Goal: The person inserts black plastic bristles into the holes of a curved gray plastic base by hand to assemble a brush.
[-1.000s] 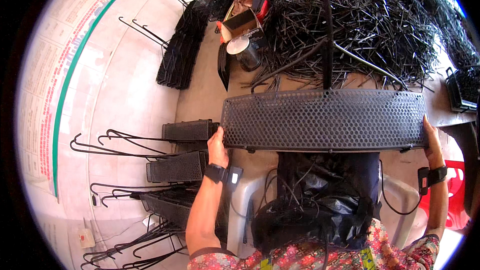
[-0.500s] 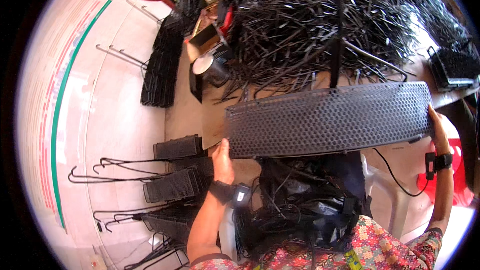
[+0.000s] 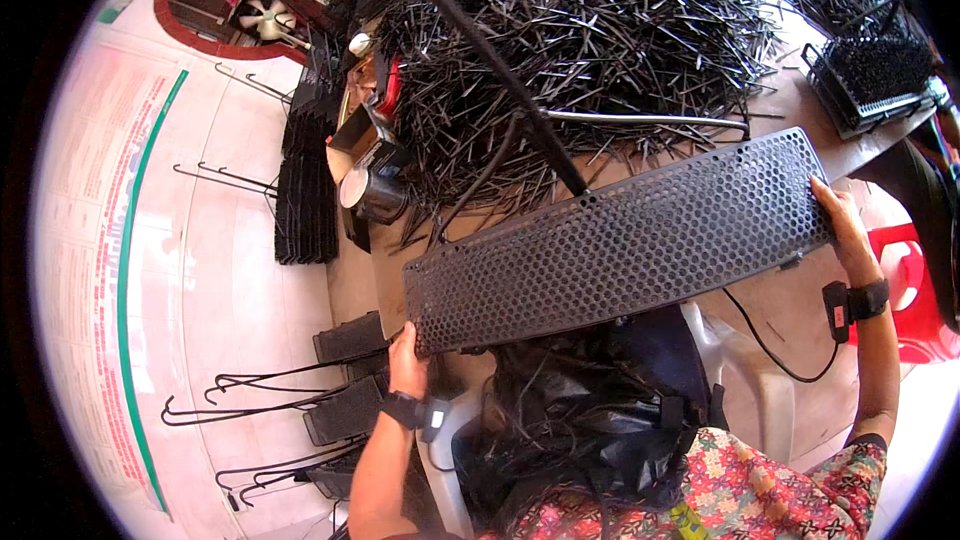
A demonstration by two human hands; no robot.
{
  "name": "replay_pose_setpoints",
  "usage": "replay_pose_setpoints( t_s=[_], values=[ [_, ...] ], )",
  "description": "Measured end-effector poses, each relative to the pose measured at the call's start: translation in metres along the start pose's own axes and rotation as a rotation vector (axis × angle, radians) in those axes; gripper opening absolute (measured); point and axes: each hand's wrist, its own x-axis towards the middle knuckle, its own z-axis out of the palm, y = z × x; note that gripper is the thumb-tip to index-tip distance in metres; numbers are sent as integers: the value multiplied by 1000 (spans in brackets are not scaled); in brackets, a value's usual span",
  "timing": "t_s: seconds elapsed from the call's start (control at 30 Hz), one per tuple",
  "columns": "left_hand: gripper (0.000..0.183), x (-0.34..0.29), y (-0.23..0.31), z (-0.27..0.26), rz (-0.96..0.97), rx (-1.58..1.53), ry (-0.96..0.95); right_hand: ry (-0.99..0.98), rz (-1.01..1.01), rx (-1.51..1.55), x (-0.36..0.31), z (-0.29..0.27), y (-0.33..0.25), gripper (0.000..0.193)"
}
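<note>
A long black perforated plastic panel (image 3: 620, 240), covered in round holes, is held across in front of me, its right end farther off than its left. My left hand (image 3: 407, 365) grips its left end, with the thumb at the edge. My right hand (image 3: 845, 227) is closed on the opposite end; its fingers are partly hidden behind the panel. A dark metal bar (image 3: 510, 90) runs down to the panel's far edge. Black plastic sheeting (image 3: 560, 410) lies over my lap beneath the panel.
Beyond the panel rises a big heap of thin black strips (image 3: 600, 50). A metal can (image 3: 370, 195) and an open box (image 3: 365, 140) stand left of it. Black racks with long hooks (image 3: 345, 410) line the left wall. A red plastic chair (image 3: 905, 290) is at right.
The panel, still in both hands, has turned so it slants more, left end nearer me. My view has shifted, showing more of the round wall opening with a fan.
</note>
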Motion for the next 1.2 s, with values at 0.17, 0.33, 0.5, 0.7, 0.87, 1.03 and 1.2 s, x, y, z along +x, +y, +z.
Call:
replay_pose_setpoints(
  t_s=[0.17,0.33,0.5,0.7,0.87,1.03,1.2],
  values=[
    [35,37,83,25,556,959,56,238,-194,-219,-10,13,-2,46],
    [37,89,146,167,892,995,-369,397,-307,-219,-8,10,7,45],
    [64,137,147,234,995,1484,-471,348,-237,-221,-9,13,15,39],
    [70,143,163,247,837,1545,-443,319,-221,-209,-22,15,9,35],
    [64,172,141,272,1256,1438,-430,306,-193,-177,-22,18,5,32],
    [83,168,135,276,835,1276,-394,305,-119,-140,-15,16,9,35],
    [105,145,136,289,630,1462,-315,260,-135,-78,-13,14,13,42]
  ],
)
